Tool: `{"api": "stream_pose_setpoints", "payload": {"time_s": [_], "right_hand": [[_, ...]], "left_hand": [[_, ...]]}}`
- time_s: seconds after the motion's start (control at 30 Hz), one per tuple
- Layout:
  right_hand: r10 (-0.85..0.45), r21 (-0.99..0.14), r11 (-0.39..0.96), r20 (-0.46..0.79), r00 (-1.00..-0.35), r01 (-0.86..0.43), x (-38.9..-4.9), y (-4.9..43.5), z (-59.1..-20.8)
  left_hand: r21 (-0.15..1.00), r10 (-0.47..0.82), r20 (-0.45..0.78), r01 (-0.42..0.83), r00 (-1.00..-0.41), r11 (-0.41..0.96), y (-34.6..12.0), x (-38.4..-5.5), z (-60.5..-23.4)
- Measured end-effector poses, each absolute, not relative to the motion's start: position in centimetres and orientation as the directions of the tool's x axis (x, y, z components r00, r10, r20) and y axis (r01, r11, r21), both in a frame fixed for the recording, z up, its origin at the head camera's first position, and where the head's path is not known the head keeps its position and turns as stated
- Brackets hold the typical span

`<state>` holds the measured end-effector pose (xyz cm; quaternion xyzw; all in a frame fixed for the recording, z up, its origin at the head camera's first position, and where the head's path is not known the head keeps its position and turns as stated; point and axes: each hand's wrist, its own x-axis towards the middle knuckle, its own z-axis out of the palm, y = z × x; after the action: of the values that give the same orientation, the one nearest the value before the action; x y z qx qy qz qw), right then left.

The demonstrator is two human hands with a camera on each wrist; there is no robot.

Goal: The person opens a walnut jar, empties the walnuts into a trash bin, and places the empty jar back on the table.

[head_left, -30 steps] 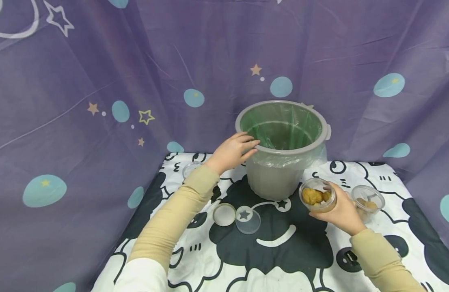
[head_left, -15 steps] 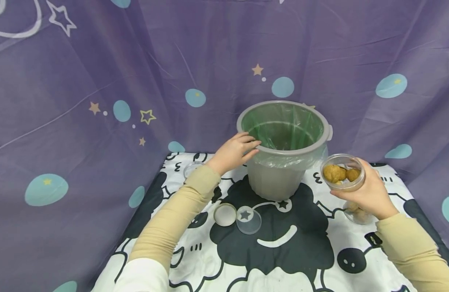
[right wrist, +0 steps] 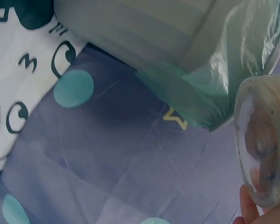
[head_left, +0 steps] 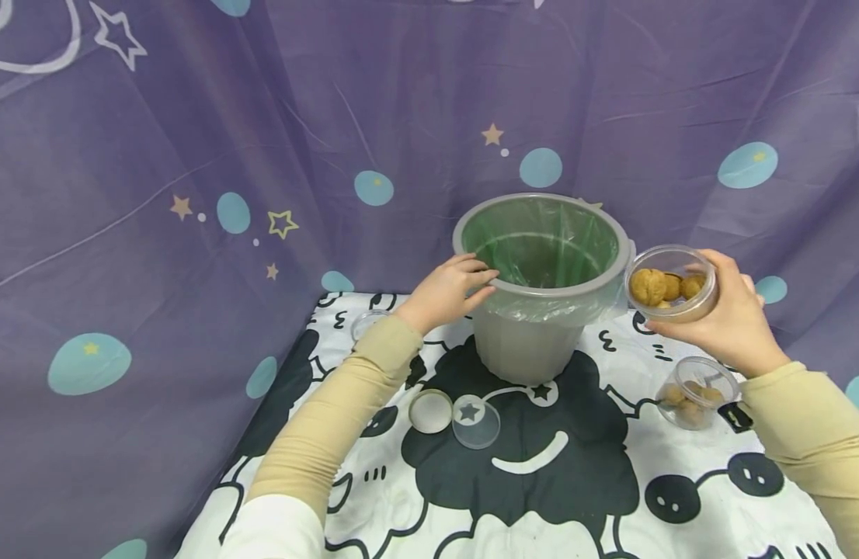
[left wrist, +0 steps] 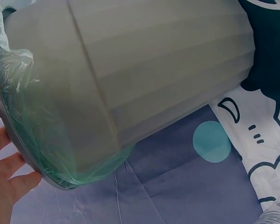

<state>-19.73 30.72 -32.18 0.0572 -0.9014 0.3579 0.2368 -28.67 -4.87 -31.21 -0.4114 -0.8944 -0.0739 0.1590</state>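
Note:
My left hand (head_left: 449, 293) rests loosely spread fingers against the near-left rim of a grey trash bin (head_left: 523, 341). A clear green trash bag lines the bin and folds over its rim. In the left wrist view, the fingertips touch the rim (left wrist: 30, 168). My right hand (head_left: 733, 310) grips a clear plastic jar (head_left: 670, 310), raised just right of the bin and slightly tilted. Several walnuts (head_left: 648, 287) lie in it. Seen from the right wrist, the jar's bottom (right wrist: 261, 144) faces the camera, close to the bag's edge.
A second clear jar (head_left: 695, 404) with brown nuts stands on the patterned cloth (head_left: 541, 536) below my right hand. Two round lids (head_left: 430, 411) lie before the bin. Another clear round item (head_left: 366, 318) sits behind my left forearm. Purple curtain (head_left: 192, 349) hangs behind.
My right hand has lifted the jar of walnuts up and to the right, level with the bin's rim. The second jar now shows fully. My left hand has stayed at the rim.

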Motion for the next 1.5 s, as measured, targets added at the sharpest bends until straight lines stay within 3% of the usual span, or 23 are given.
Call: {"api": "stream_pose_setpoints", "payload": {"time_s": [0.53,1.5], "right_hand": [[-0.059,-0.464,0.824,0.501,-0.864,-0.326,-23.6,29.9,-28.5],[-0.255,-0.143,0.924,0.462,-0.849,-0.355,-26.7,27.7,-26.0]], "left_hand": [[0.119,0.673,0.330,0.736,-0.662,0.666,-4.5,-28.3,-31.1],[0.117,0.663,0.359,0.736,-0.657,0.667,-4.7,-28.5,-31.5]]}}
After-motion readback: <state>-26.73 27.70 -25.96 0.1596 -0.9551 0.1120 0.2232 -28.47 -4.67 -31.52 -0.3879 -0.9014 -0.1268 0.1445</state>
